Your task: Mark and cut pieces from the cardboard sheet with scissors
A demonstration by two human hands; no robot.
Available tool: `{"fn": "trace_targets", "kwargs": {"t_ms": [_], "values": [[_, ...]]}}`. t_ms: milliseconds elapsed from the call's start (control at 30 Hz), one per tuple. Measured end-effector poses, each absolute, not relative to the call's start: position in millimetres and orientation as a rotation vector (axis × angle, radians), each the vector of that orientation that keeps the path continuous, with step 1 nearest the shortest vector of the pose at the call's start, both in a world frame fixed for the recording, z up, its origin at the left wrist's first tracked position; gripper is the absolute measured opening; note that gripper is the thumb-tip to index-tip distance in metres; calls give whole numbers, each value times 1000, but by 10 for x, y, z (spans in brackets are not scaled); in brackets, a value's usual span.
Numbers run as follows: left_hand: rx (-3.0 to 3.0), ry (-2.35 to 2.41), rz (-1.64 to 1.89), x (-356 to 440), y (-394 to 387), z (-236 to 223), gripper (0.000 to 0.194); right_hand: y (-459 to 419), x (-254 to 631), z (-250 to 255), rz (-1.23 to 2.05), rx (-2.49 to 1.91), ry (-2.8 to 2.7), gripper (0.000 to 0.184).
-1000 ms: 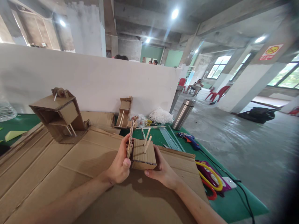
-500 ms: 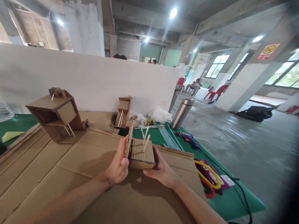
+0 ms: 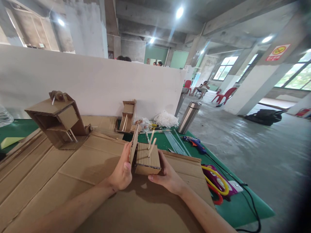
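A small cardboard box [image 3: 147, 161] with two wooden sticks [image 3: 152, 147] standing out of its top is in the middle. My right hand [image 3: 167, 176] grips its right side, thumb at the front lower edge, other fingers mostly hidden behind. Against the box's left side stands an upright cardboard panel [image 3: 134, 144], which my left hand [image 3: 122, 171] holds from the left with its palm side. A thin dark gap shows between panel and box. Under both hands lies a large cardboard sheet [image 3: 92, 174].
A larger cardboard model [image 3: 58, 119] stands at left, a smaller one [image 3: 127, 116] at the back. Right of centre are glue sticks [image 3: 173, 140], a steel flask [image 3: 190, 117], a glue gun [image 3: 195, 144] with its cable, and yellow tubing [image 3: 227, 187]. A white partition [image 3: 85, 84] rises behind.
Almost nothing differs. The whole view has shifted very slightly, and both hands keep the same hold on the panel and box.
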State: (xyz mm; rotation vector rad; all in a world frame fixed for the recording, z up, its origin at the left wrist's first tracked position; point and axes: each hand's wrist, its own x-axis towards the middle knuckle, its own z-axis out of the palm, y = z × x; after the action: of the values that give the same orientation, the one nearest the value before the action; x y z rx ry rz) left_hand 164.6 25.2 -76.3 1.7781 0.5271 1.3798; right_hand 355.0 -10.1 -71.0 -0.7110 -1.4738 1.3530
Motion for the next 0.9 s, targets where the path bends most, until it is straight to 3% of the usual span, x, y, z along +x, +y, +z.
{"fn": "trace_targets", "kwargs": {"t_ms": [367,900], "values": [[2049,551,1397,1645,234,-666,73,-104,3544,-688,1382,-667,-1471,74],[1949,476,1408,1685,218,-635,69,-103,3564,-703,1377,-700,-1489,80]]}}
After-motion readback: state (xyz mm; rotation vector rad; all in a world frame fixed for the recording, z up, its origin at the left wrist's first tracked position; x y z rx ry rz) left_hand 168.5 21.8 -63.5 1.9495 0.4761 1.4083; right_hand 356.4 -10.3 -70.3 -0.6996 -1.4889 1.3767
